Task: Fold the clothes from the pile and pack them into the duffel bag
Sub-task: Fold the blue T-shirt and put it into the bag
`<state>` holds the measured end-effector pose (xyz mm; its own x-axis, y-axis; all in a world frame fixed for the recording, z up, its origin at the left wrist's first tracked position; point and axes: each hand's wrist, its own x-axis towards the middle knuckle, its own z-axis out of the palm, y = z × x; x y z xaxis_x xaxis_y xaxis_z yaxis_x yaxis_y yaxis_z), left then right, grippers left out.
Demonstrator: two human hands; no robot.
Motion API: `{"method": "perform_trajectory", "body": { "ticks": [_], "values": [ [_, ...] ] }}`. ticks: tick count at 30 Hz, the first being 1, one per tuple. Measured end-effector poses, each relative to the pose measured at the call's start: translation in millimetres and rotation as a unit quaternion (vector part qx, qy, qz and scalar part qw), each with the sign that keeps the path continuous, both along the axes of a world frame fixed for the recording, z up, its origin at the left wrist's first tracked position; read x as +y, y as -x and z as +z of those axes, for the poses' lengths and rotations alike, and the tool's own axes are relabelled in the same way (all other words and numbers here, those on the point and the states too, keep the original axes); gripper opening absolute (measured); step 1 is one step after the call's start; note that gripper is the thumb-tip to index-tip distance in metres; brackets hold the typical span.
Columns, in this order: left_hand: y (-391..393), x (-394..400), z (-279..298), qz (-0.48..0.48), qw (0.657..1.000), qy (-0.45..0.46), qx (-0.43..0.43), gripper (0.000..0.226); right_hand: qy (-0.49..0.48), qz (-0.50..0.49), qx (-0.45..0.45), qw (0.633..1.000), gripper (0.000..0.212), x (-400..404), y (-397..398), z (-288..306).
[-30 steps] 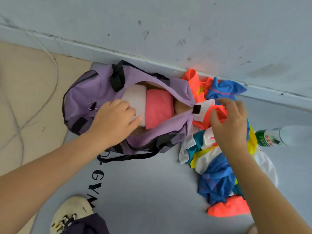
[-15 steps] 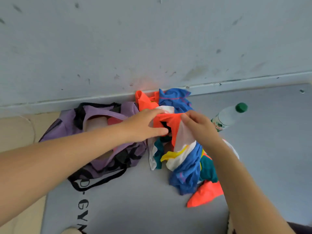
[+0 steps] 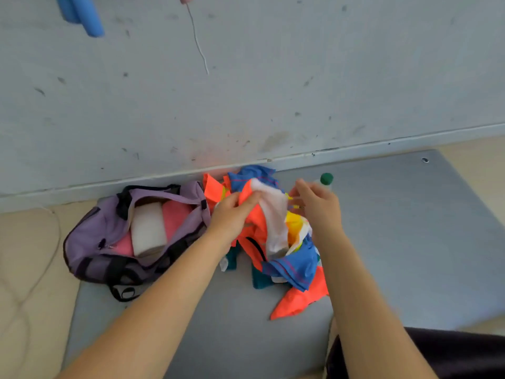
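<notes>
Two hands now in the pile, none at the bag

Two hands have left their separate jobs and met over the clothes: a second ago the left hand (image 3: pixel 232 217) was pressing into the open duffel bag (image 3: pixel 106 231), and now it grips a bunched orange-and-white garment (image 3: pixel 262 212) at the top of the pile (image 3: pixel 284 247). The right hand (image 3: pixel 317 206) has eased off; its fingers are spread and only loosely curled beside the white fabric, and whether it pinches any cloth cannot be told through the blur. In my judgement, packing of the last piece is over and the next garment is being drawn out for folding.

Nearest, one gym mat (image 3: pixel 410 242) carries everything. On it, one pile of unfolded clothes lies just right of the bag, touching its end; separate garments in it cannot be counted. One purple duffel bag stands unzipped, with two folded items inside: one white (image 3: pixel 149 231), one pink (image 3: pixel 177 217). One green-capped bottle (image 3: pixel 326 178) shows behind the right hand, near the wall (image 3: pixel 273 77).
</notes>
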<state>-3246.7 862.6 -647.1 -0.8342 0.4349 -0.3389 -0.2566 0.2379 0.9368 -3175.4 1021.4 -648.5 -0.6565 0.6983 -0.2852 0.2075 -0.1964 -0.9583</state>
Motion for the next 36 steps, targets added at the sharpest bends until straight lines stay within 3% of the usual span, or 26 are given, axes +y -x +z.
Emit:
{"method": "perform_trajectory", "body": {
  "ticks": [3,5,7,12,16,19,22,24,26,27,28,30,31,34,36],
  "values": [
    [-21,-23,-50,0.016,0.994,0.095,-0.05,0.049,0.021,-0.016,-0.149,0.988,0.015,18,-39,-62],
    [-31,-35,-83,0.004,0.985,0.148,-0.091,0.036,0.005,0.0,-0.235,0.972,0.028,24,-60,-101],
    [-41,-40,-113,-0.005,0.98,0.16,-0.121,0.042,-0.005,0.005,-0.273,0.962,0.043,26,-72,-126],
    [-55,-34,-151,0.026,0.951,0.173,-0.253,0.078,0.033,0.029,-0.232,0.972,0.053,35,-64,-160],
    [-51,-12,-178,0.047,0.948,0.111,-0.293,0.062,0.051,0.035,-0.245,0.968,0.053,46,-45,-175],
    [-41,15,-181,0.053,0.968,0.037,-0.241,0.049,0.016,0.065,-0.224,0.972,0.042,52,-43,-173],
    [-20,38,-163,0.077,0.992,-0.009,-0.096,0.034,0.032,0.053,-0.167,0.984,0.037,57,-44,-154],
    [-8,44,-137,0.1,0.995,0.0,0.002,0.021,0.151,0.05,-0.061,0.985,0.015,55,-41,-128],
    [-6,41,-107,0.077,0.992,0.062,0.083,0.011,0.224,0.089,0.036,0.97,0.019,46,-36,-96],
    [-8,39,-91,0.051,0.994,0.076,0.058,0.021,0.222,0.123,0.058,0.966,0.023,38,-32,-80],
    [-12,36,-73,0.017,0.998,0.063,-0.021,0.034,0.209,0.165,0.07,0.961,0.023,28,-28,-64],
    [-19,27,-41,-0.027,0.973,-0.039,-0.226,0.059,0.181,0.269,0.062,0.944,0.016,4,-24,-33],
    [-21,19,-27,-0.027,0.954,-0.092,-0.283,0.063,0.158,0.331,0.041,0.929,0.013,-8,-24,-19],
    [-28,-7,20,0.022,0.946,-0.137,-0.292,0.052,0.024,0.497,-0.077,0.864,0.024,-36,-29,23],
    [-32,-24,52,0.046,0.955,-0.129,-0.262,0.039,-0.039,0.547,-0.13,0.826,0.033,-44,-37,54]
  ]
}}
